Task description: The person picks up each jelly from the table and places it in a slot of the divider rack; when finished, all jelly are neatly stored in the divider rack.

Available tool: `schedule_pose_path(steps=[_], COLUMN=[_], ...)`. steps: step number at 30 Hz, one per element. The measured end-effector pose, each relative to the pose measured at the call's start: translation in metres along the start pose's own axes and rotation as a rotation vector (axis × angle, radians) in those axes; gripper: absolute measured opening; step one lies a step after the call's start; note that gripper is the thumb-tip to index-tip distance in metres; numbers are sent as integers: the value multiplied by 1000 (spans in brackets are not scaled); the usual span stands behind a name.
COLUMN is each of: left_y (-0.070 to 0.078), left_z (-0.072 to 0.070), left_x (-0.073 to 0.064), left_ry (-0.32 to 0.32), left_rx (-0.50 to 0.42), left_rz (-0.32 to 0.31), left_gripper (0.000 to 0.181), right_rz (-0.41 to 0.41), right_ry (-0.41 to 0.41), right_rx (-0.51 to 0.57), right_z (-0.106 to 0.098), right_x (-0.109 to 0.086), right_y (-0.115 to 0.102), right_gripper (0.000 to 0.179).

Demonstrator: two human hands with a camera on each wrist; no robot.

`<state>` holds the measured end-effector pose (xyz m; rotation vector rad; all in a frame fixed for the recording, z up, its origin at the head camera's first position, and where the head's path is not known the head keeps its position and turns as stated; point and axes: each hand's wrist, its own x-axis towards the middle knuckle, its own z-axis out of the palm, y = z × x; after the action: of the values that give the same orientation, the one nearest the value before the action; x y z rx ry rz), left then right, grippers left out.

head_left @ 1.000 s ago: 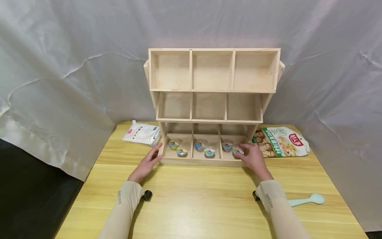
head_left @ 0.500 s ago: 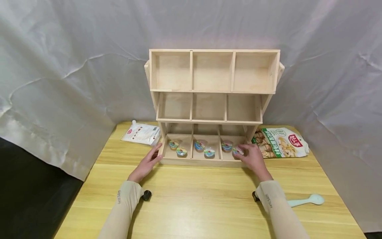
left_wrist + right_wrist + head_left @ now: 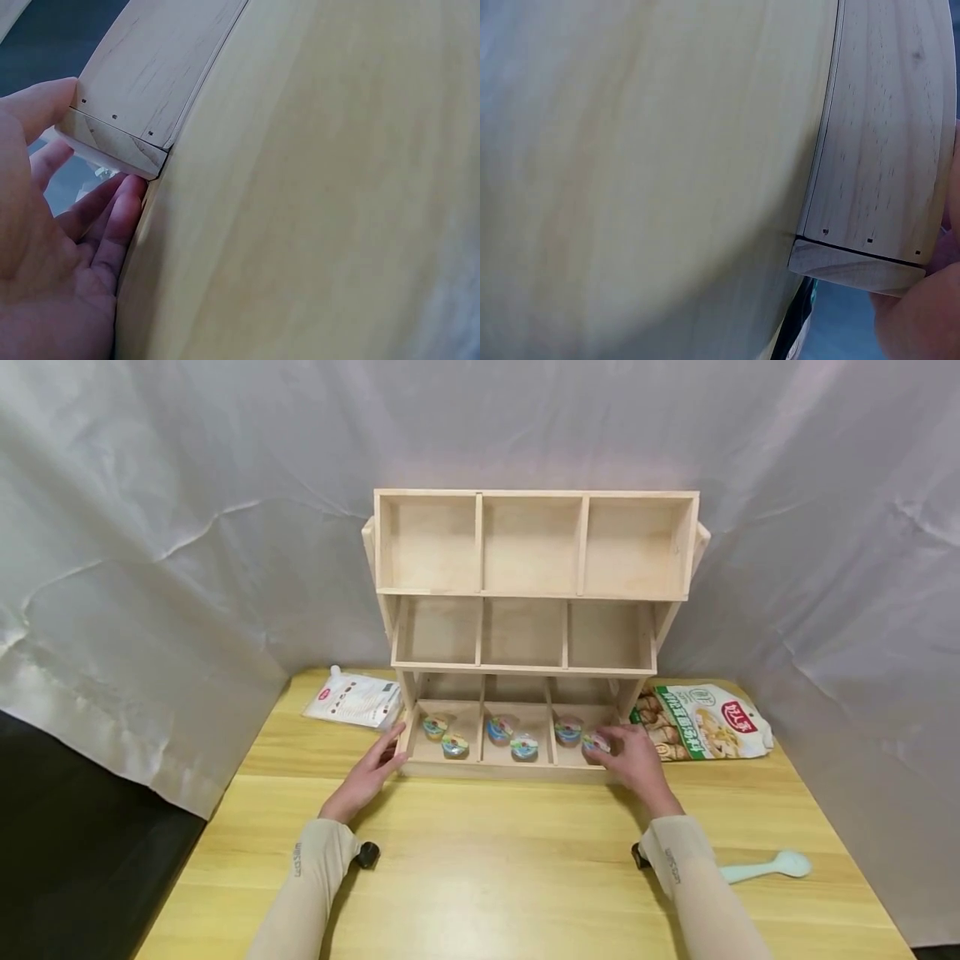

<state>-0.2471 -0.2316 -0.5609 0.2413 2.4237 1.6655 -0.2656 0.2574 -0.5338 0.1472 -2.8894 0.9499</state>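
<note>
A wooden three-tier rack (image 3: 531, 667) stands at the back of the table, and its bottom tier holds jelly cups, two in each compartment. My right hand (image 3: 637, 767) reaches over the front board into the bottom right compartment, thumb and fingers pinching the front jelly cup (image 3: 595, 744) there. Behind that cup sits another jelly cup (image 3: 567, 729). My left hand (image 3: 365, 777) touches the left front corner of the rack, thumb at the top edge of the front board and loosely extended fingers along the end (image 3: 112, 142). In the right wrist view, the rack's front board (image 3: 885, 142) hides the cups.
Left of the rack lies a white packet (image 3: 356, 697); to its right lies a green and white food pouch (image 3: 705, 722). A pale green spoon (image 3: 787, 863) lies beside the right forearm. Grey cloth (image 3: 540, 427) hangs behind and at both sides.
The whole head view has shifted slightly. Both hands and the jelly cups keep their places on the rack.
</note>
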Motion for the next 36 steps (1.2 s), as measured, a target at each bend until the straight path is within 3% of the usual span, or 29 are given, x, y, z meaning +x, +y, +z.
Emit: schedule_pose_path(steps=[14, 17, 30, 36], left_y=[1, -4, 2, 19], left_z=[2, 1, -4, -11], left_x=[-2, -1, 0, -1], left_ry=[-18, -11, -15, -29], left_rx=[-27, -25, 8, 112], left_rz=[-4, 7, -19, 56], left_gripper=[64, 65, 63, 67], right_rz=[-5, -12, -52, -122], right_ry=[17, 21, 17, -6], right_rx=[-8, 0, -13, -30], right_z=[2, 1, 0, -12], right_x=[-4, -3, -1, -7], right_y=[-1, -2, -5, -9], right_gripper=[57, 57, 56, 56])
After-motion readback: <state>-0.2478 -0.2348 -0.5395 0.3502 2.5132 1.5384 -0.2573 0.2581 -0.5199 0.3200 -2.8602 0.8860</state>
